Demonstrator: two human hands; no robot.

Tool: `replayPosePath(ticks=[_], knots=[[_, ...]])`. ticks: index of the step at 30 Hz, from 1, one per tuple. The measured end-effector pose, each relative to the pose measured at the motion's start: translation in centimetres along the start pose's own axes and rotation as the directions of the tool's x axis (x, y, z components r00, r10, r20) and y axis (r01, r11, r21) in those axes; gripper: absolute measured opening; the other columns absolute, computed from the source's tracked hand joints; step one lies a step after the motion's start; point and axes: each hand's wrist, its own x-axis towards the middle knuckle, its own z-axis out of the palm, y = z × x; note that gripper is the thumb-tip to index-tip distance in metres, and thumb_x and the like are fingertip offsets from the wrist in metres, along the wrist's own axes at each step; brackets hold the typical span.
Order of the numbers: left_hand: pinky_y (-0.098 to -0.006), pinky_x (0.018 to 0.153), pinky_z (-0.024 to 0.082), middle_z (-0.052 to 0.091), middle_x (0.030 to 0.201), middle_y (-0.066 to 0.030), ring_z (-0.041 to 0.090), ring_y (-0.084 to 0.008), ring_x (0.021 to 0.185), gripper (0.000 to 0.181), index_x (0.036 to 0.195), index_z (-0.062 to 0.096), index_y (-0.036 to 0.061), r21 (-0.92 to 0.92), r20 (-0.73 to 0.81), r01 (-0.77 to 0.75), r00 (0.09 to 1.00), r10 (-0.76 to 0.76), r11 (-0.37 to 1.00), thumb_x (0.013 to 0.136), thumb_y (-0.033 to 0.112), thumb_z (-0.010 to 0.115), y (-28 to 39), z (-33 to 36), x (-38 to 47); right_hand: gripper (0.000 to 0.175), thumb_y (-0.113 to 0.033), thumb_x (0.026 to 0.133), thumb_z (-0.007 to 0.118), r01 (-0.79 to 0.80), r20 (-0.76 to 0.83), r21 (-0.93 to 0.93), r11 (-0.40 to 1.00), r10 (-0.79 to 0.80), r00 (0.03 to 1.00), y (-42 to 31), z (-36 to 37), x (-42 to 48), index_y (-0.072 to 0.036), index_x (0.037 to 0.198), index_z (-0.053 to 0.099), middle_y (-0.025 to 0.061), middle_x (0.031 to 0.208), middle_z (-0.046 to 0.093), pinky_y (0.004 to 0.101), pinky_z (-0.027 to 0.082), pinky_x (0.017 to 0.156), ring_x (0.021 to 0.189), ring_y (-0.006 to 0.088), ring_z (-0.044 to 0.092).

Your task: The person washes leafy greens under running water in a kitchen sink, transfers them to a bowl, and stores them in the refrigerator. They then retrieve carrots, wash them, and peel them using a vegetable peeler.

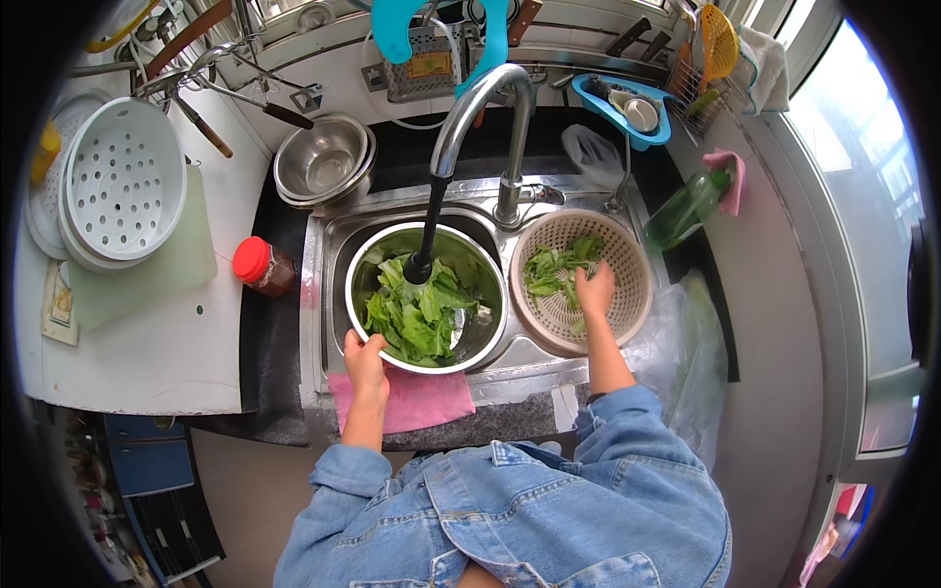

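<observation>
My left hand [365,361] grips the near-left rim of a stainless steel bowl [481,342], thumb over the edge. Torn green leaves [415,316] lie in the bowl, which stands in the left sink basin. Above them hangs the black hose end [434,228] of the faucet, partly covering the leaves. My right hand [597,288] reaches into a beige plastic colander [634,294] over the right side of the sink. Its fingertips are at a smaller heap of leafy greens [548,270]; whether they pinch any leaf is hidden.
A chrome faucet [478,99] arches over the sink [317,323]. A red-lidded jar [263,266] and nested steel bowls [323,158] stand left. To the right are a green bottle [687,209] and plastic bags [687,353]. A pink cloth [412,404] lies at the front edge.
</observation>
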Motion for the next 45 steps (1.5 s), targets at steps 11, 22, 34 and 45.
replayPosePath(ticks=[11, 22, 34, 45], knots=[[-0.0241, 0.066, 0.044, 0.058, 0.086, -0.0041, 0.054, -0.0116, 0.073, 0.026, 0.09, 0.052, 0.003, 0.008, 0.013, -0.018, 1.0, 0.018, 1.0, 0.069, -0.011, 0.049, 0.7, 1.1, -0.4, 0.048, -0.021, 0.071, 0.071, 0.247, 0.147, -0.27, 0.931, -0.214, 0.966, 2.5, 4.7, 0.2, -0.011, 0.115, 0.055, 0.0177, 0.126, 0.043, 0.0438, 0.043, 0.087, 0.108, 0.0344, 0.047], [-0.0222, 0.052, 0.044, 0.055, 0.078, -0.0023, 0.053, -0.0093, 0.063, 0.022, 0.086, 0.049, 0.0055, 0.034, 0.001, -0.004, 1.0, 0.004, 0.999, 0.07, -0.009, 0.05, 0.0, 1.4, -0.2, 0.028, -0.015, 0.08, 0.065, -0.244, 0.373, 0.833, 0.497, -0.178, 0.911, -6.1, -1.4, -3.8, -0.008, 0.107, 0.059, 0.0057, 0.092, 0.058, 0.026, 0.046, 0.059, 0.075, 0.013, 0.057], [-0.0248, 0.066, 0.044, 0.057, 0.084, -0.0031, 0.053, -0.0115, 0.073, 0.025, 0.09, 0.051, 0.0027, 0.061, -0.03, -0.021, 0.999, 0.022, 0.998, 0.069, -0.01, 0.05, 0.1, 1.2, -0.8, 0.076, -0.042, 0.08, 0.062, -0.272, 0.074, 0.161, 0.949, 0.263, 0.962, -1.5, 3.5, 5.8, -0.004, 0.137, 0.029, 0.0184, 0.139, 0.03, 0.0465, 0.034, 0.101, 0.127, 0.0326, 0.031], [-0.0238, 0.066, 0.042, 0.056, 0.084, -0.0023, 0.052, -0.0106, 0.074, 0.026, 0.091, 0.051, 0.0034, 0.105, 0.0, -0.056, 0.998, 0.057, 0.993, 0.069, -0.01, 0.05, 0.1, 1.4, -0.5, 0.051, -0.021, 0.075, 0.065, -0.161, 0.203, 0.412, 0.897, 0.081, 0.976, 0.8, 6.2, 9.1, -0.005, 0.122, 0.05, 0.0168, 0.126, 0.047, 0.0397, 0.045, 0.086, 0.109, 0.0325, 0.051]])
